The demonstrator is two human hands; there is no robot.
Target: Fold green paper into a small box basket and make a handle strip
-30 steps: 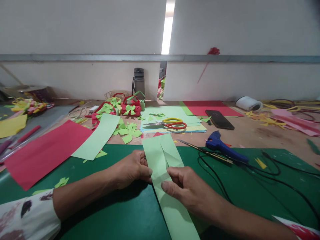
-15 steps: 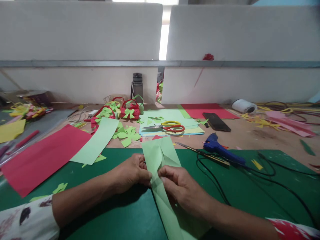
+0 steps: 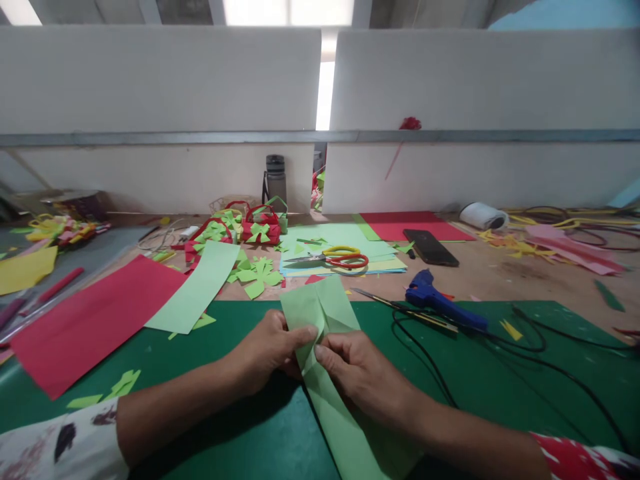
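Observation:
A creased sheet of light green paper (image 3: 327,393) slants up from the bottom edge, held between both hands above the dark green mat (image 3: 210,427). My left hand (image 3: 270,350) grips its left edge, thumb pressed on the front face and fingers behind. Close beside it, my right hand (image 3: 357,367) pinches a raised fold of the same paper between thumb and fingers. The upper part of the sheet stands partly folded, with a pocket-like crease between the hands. My right hand and forearm hide some of its lower right part.
Scissors (image 3: 345,259) lie on stacked paper beyond the mat. To the right are a blue glue gun (image 3: 440,301) with a black cord, tweezers (image 3: 400,309) and a phone (image 3: 431,247). Red paper (image 3: 95,320) lies left; small red paper baskets (image 3: 260,232) and a bottle (image 3: 275,179) stand behind.
My left thumb has moved right, onto the paper's front face near the fold. My right hand keeps its pinch. The whole view has shifted slightly downward in the picture.

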